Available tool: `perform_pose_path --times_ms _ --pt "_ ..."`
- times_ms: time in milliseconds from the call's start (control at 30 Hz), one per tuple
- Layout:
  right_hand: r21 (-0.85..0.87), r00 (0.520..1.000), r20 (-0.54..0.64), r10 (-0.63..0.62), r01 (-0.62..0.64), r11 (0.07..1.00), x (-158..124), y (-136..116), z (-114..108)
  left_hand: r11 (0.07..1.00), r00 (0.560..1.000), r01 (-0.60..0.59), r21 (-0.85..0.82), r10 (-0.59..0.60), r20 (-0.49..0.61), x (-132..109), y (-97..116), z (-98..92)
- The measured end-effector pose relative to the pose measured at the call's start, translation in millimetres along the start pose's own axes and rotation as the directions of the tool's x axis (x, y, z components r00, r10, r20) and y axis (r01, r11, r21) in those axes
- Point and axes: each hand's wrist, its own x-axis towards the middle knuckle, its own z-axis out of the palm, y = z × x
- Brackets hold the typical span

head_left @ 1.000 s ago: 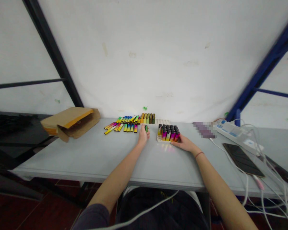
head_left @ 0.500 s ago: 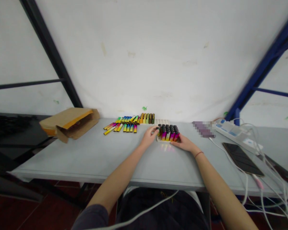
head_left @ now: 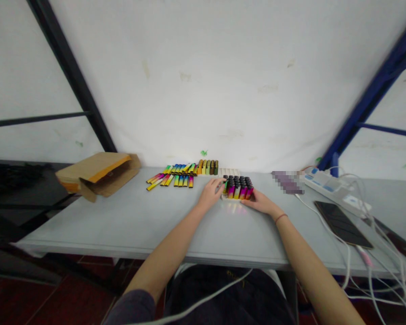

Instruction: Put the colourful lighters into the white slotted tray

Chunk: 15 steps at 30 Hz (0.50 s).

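Note:
A white tray [head_left: 227, 198] packed with upright rainbow-coloured lighters [head_left: 238, 187] with black tops stands at mid-table. My left hand [head_left: 211, 193] is at the tray's left edge, fingers curled against the leftmost lighters. My right hand [head_left: 259, 201] rests against the tray's right front corner and steadies it. Several more rainbow lighters [head_left: 172, 177] lie loose on the table to the left. A row of yellow-green ones [head_left: 209, 166] stands upright by the wall, next to an empty white tray [head_left: 229, 171].
An open cardboard box [head_left: 96, 174] lies at the left on the grey table [head_left: 122, 225]. A dark phone [head_left: 341, 223], a white power strip [head_left: 328, 183] and tangled white cables [head_left: 372, 253] fill the right side. A blurred purple object [head_left: 287, 182] lies near the wall.
My left hand carried a green-tipped lighter from the loose pile rightwards to the tray's left edge and now presses there. My right hand stayed at the tray.

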Motion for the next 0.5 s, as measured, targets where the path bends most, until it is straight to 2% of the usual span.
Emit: perform_pose_path --times_ms 100,133,200,267,333,400,500 --pt "0.005 1.0 0.002 -0.009 0.009 1.0 0.4 0.2 -0.2 0.997 0.999 -0.03 0.078 0.028 0.022 1.6 5.4 -4.3" --pt "0.009 1.0 0.002 -0.014 0.014 1.0 0.5 0.4 -0.3 0.991 1.0 -0.009 0.131 0.01 -0.007 2.6 6.3 -7.2" --pt "0.01 1.0 0.0 -0.021 0.021 1.0 0.7 0.9 -0.4 0.948 0.989 0.105 0.301 -0.067 -0.134 4.5 5.3 -16.0" --pt "-0.002 1.0 0.0 -0.019 0.019 1.0 0.7 1.3 -0.5 0.825 0.942 0.291 0.485 -0.158 -0.296 5.6 0.6 -28.3" --pt "-0.021 1.0 0.001 -0.012 0.012 1.0 0.6 1.2 -0.5 0.674 0.899 0.423 0.606 -0.229 -0.373 5.3 -6.2 -41.4" --pt "-0.029 1.0 0.003 -0.005 0.005 1.0 0.3 0.7 -0.5 0.581 0.888 0.46 0.672 -0.278 -0.367 4.4 -12.0 -51.4" --pt "-0.02 1.0 0.003 -0.004 0.004 1.0 -0.1 0.0 -0.4 0.535 0.895 0.443 0.719 -0.304 -0.325 4.1 -14.9 -55.7"
